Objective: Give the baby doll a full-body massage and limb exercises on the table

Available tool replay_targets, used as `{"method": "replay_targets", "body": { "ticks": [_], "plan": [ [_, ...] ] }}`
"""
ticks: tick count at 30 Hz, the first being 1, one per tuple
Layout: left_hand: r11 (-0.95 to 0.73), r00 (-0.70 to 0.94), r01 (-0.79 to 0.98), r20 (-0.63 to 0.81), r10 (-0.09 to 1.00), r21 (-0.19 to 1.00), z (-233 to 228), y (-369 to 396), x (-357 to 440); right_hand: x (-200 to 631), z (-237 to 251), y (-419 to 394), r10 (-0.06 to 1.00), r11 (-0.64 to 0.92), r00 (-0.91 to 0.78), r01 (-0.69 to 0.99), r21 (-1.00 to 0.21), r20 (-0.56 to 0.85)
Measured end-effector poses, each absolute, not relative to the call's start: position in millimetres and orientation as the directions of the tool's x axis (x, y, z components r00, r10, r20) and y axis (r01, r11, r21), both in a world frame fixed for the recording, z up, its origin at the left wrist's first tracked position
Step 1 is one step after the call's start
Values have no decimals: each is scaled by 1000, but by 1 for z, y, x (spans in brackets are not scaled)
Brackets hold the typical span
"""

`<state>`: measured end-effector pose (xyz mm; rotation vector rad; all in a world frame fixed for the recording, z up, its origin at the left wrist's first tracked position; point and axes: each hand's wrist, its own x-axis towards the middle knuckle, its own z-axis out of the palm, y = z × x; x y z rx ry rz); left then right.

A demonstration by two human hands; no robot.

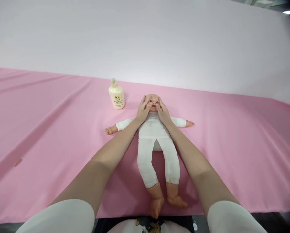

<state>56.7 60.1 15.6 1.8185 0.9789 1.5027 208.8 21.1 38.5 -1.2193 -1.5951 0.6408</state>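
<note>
A baby doll [154, 127] lies on its back on the pink cloth, its head away from me and its feet toward me. It has a white cloth body with bare hands and feet, and its arms are spread to the sides. My left hand [144, 109] rests flat along one cheek of the doll, fingers stretched toward its forehead. On the opposite cheek lies my right hand [162, 111], also with straight fingers. Between the two hands the doll's eyes, nose and mouth show; the sides of its head are hidden.
Left of the doll's head stands a cream pump bottle [117, 95] with a printed label. A small thin brownish piece [18, 162] lies far left on the pink cloth [69, 129]. Behind the table rises a white wall or panel [135, 42].
</note>
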Motion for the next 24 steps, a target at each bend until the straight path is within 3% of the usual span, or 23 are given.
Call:
{"method": "replay_targets", "body": {
  "ticks": [5, 12, 24],
  "plan": [
    [-527, 77, 177, 522, 849, 831, 14, 61, 56, 208, 38, 21, 946, 267, 61, 406, -874, 317],
    [-595, 108, 189, 586, 803, 781, 14, 61, 55, 208, 37, 22, 900, 418, -68, 419, -806, 431],
    [-569, 92, 175, 562, 822, 803, 12, 64, 54, 206, 39, 21, 930, 325, 27, 400, -857, 366]
  ]
}}
